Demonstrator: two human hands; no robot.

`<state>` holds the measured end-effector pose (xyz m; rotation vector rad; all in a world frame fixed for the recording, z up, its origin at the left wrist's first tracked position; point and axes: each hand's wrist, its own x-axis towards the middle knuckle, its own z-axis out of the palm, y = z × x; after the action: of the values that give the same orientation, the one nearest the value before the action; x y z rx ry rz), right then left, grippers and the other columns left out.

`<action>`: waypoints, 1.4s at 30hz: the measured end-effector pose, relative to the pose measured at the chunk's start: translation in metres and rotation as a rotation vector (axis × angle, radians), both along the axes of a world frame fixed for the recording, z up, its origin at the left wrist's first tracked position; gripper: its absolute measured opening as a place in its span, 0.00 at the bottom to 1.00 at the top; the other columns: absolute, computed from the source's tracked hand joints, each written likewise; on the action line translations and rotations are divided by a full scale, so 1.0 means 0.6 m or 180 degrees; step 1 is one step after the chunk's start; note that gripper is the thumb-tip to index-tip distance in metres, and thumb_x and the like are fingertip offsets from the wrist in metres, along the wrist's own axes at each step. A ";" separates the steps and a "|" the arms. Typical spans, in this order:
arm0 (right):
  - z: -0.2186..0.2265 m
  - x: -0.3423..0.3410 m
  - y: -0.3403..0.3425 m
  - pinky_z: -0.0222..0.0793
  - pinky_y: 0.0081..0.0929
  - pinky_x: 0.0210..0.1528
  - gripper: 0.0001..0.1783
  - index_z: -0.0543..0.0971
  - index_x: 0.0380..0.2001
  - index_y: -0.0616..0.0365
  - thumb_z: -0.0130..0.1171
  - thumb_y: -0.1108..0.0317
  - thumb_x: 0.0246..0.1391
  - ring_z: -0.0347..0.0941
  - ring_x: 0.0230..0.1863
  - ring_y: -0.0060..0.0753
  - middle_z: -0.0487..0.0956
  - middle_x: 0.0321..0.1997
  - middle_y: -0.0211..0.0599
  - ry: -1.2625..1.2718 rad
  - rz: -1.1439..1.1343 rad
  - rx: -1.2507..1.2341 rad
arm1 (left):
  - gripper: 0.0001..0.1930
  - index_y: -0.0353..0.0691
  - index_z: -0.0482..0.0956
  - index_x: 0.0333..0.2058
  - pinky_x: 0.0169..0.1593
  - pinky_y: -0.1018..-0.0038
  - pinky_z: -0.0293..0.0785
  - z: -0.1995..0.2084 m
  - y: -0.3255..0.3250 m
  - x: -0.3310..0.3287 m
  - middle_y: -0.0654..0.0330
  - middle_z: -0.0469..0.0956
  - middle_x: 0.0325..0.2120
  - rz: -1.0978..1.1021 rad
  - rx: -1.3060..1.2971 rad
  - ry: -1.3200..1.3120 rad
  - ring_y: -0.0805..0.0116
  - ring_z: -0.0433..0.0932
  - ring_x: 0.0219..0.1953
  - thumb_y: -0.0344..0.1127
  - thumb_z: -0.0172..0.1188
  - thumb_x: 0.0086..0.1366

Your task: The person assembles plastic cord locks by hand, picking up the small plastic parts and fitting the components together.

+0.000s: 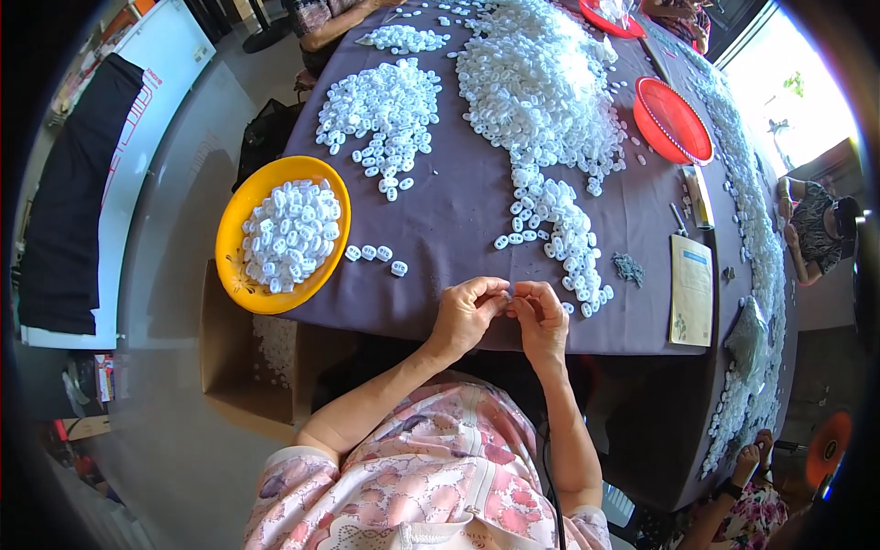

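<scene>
My left hand point(469, 316) and my right hand point(541, 321) meet fingertip to fingertip over the near edge of the table. Both are closed in a pinch, and whatever small thing lies between the fingers is mostly covered by them. Just beyond my right hand, a trail of small white oval plastic pieces point(576, 247) with dark markings runs back to a large heap point(541, 82). To the left of my hands, several such pieces point(369, 252) lie in a loose row. An orange-yellow bowl point(231, 266) at the table's left edge holds a mound of them.
A second pile point(380, 115) lies at the far left. Right of the heap are a red basket point(653, 119), a tan envelope point(691, 293) and a grey tangle point(629, 268). A cardboard box point(240, 371) stands below the bowl. Other people sit around the table, including one person point(816, 225) at the right.
</scene>
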<state>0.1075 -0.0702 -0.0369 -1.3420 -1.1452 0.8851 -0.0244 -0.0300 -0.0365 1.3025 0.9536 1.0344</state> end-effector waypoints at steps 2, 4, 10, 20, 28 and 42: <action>-0.001 0.001 0.002 0.70 0.16 0.30 0.09 0.75 0.34 0.64 0.52 0.86 0.50 0.72 0.27 0.19 0.75 0.31 0.32 -0.0066 -0.0015 0.0069 | 0.08 0.30 0.78 0.37 0.37 0.78 0.77 0.001 0.000 0.000 0.56 0.81 0.30 -0.0005 0.0016 0.0018 0.74 0.79 0.31 0.22 0.59 0.57; 0.003 0.002 0.004 0.70 0.17 0.29 0.09 0.75 0.34 0.64 0.52 0.86 0.49 0.72 0.27 0.20 0.75 0.31 0.33 -0.0246 0.0014 0.0089 | 0.08 0.31 0.78 0.37 0.38 0.79 0.78 0.003 0.001 -0.001 0.59 0.80 0.30 -0.0060 0.0139 0.0141 0.77 0.78 0.32 0.20 0.59 0.57; 0.040 0.012 0.010 0.70 0.25 0.28 0.09 0.74 0.34 0.62 0.53 0.83 0.48 0.74 0.27 0.34 0.75 0.30 0.39 -0.1188 0.0329 0.0306 | 0.08 0.32 0.78 0.37 0.35 0.81 0.75 0.007 0.002 -0.003 0.61 0.79 0.28 -0.0083 0.0467 0.0253 0.79 0.76 0.30 0.20 0.59 0.57; 0.055 0.017 0.010 0.70 0.32 0.29 0.08 0.73 0.33 0.60 0.53 0.82 0.49 0.74 0.28 0.45 0.74 0.29 0.41 -0.2107 0.0652 0.0457 | 0.10 0.33 0.77 0.37 0.35 0.76 0.75 0.001 0.001 0.003 0.55 0.80 0.26 -0.0115 0.0251 0.0278 0.70 0.79 0.28 0.21 0.61 0.54; 0.021 0.014 0.004 0.71 0.26 0.30 0.10 0.75 0.34 0.60 0.56 0.82 0.46 0.75 0.27 0.35 0.76 0.28 0.38 -0.1248 0.0186 0.0310 | 0.09 0.31 0.76 0.40 0.33 0.81 0.74 0.002 0.002 0.000 0.61 0.79 0.28 -0.0164 0.0066 0.0286 0.80 0.75 0.28 0.23 0.58 0.59; 0.047 0.002 0.008 0.72 0.31 0.31 0.13 0.73 0.38 0.60 0.52 0.83 0.48 0.76 0.30 0.43 0.76 0.30 0.42 -0.1924 0.0347 0.0407 | 0.06 0.32 0.76 0.37 0.31 0.81 0.73 -0.004 -0.005 0.009 0.62 0.79 0.26 0.0098 0.0343 0.0308 0.80 0.75 0.26 0.21 0.56 0.59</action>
<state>0.1087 -0.0652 -0.0085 -1.4959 -1.7192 0.4723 -0.0191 -0.0328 -0.0387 1.4418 1.0049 1.0665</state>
